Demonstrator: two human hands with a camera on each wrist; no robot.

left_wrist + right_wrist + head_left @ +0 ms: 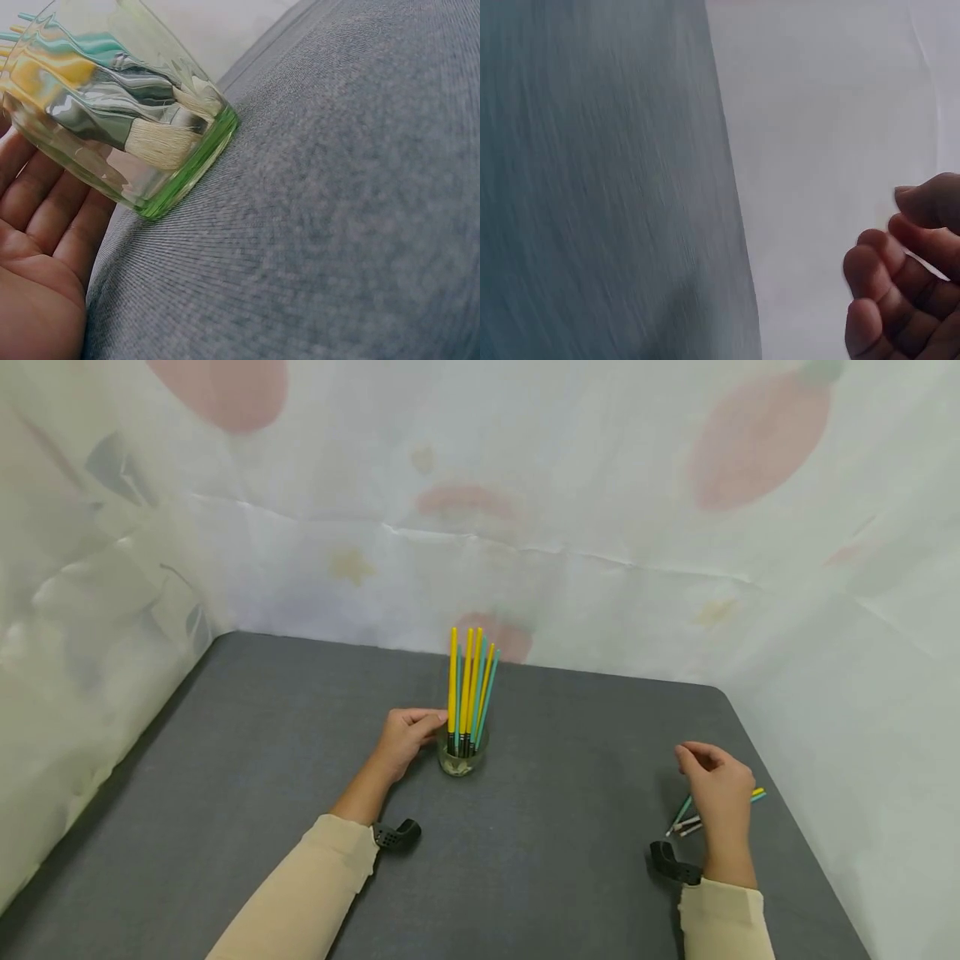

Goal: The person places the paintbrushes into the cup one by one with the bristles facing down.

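My left hand (405, 739) rests against the glass (462, 758) at mid-table (225, 793), fingers straight, no closed grip. Glass holds upright yellow and teal brushes (468, 689), bristles down. My right hand (718, 789) hovers above loose brushes (686, 822) near the table's right edge, fingers loosely curled, holding nothing.

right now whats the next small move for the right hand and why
Probably lower the right hand onto the loose brushes lying beneath it on the grey table and pinch one. Its fingers are curled but hold nothing, while the left hand already rests against the glass where the other brushes stand.
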